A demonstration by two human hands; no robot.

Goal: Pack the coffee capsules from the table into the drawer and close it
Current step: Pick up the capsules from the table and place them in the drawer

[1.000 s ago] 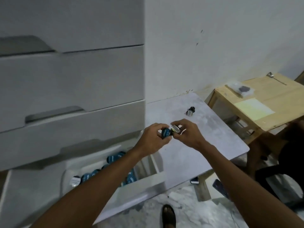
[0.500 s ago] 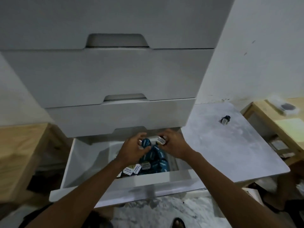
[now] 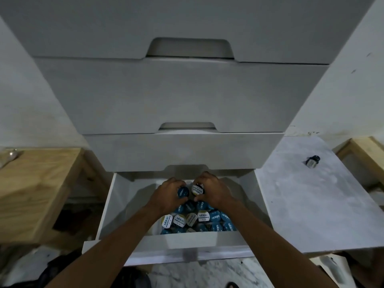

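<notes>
Each hand holds a capsule in its grip: left hand [image 3: 166, 197] a blue capsule [image 3: 183, 192], right hand [image 3: 214, 193] a white-lidded capsule [image 3: 197, 190]. Lower both onto the pile [image 3: 199, 220] in the open drawer [image 3: 116, 204], not dropping.

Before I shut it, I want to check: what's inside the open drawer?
Inside the drawer: a pile of coffee capsules, blue and white lids showing. Both hands and forearms cover some, so no full count.

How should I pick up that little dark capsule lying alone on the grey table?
The small dark coffee capsule lies tipped on its side on the grey marble-look table, pale lid facing the front edge. Probably best to come from above and pinch its round sides, since nothing sits close to it. Both hands are busy at the drawer.
</notes>
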